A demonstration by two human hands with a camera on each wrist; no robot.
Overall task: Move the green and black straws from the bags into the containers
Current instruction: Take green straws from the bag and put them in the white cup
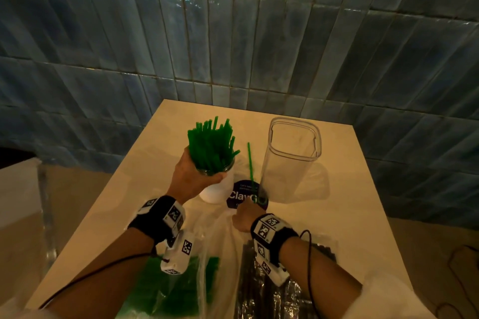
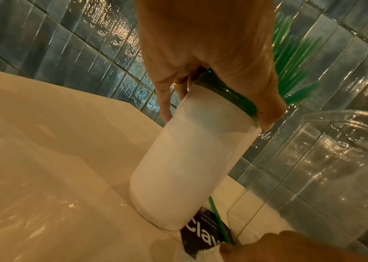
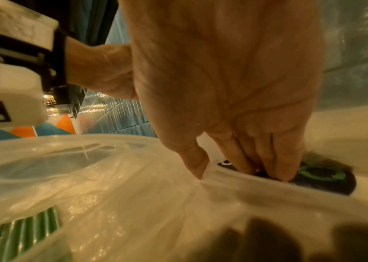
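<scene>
A white round container (image 1: 217, 190) stands on the table, packed with upright green straws (image 1: 210, 145). My left hand (image 1: 199, 172) grips it around the rim; the left wrist view shows the thumb and fingers curled round the container (image 2: 189, 168). One loose green straw (image 1: 251, 168) lies between it and the empty clear square container (image 1: 293, 158). My right hand (image 1: 246, 215) pinches that straw's near end (image 2: 220, 223) over a dark round sticker (image 1: 239, 197). The fingers (image 3: 274, 168) hide the straw in the right wrist view.
Two clear bags lie at the table's near edge: one with green straws (image 1: 181, 280) on the left, one with black straws (image 1: 259, 280) on the right under my right forearm. Blue tiled wall (image 1: 233, 33) rises behind the white table (image 1: 350, 189).
</scene>
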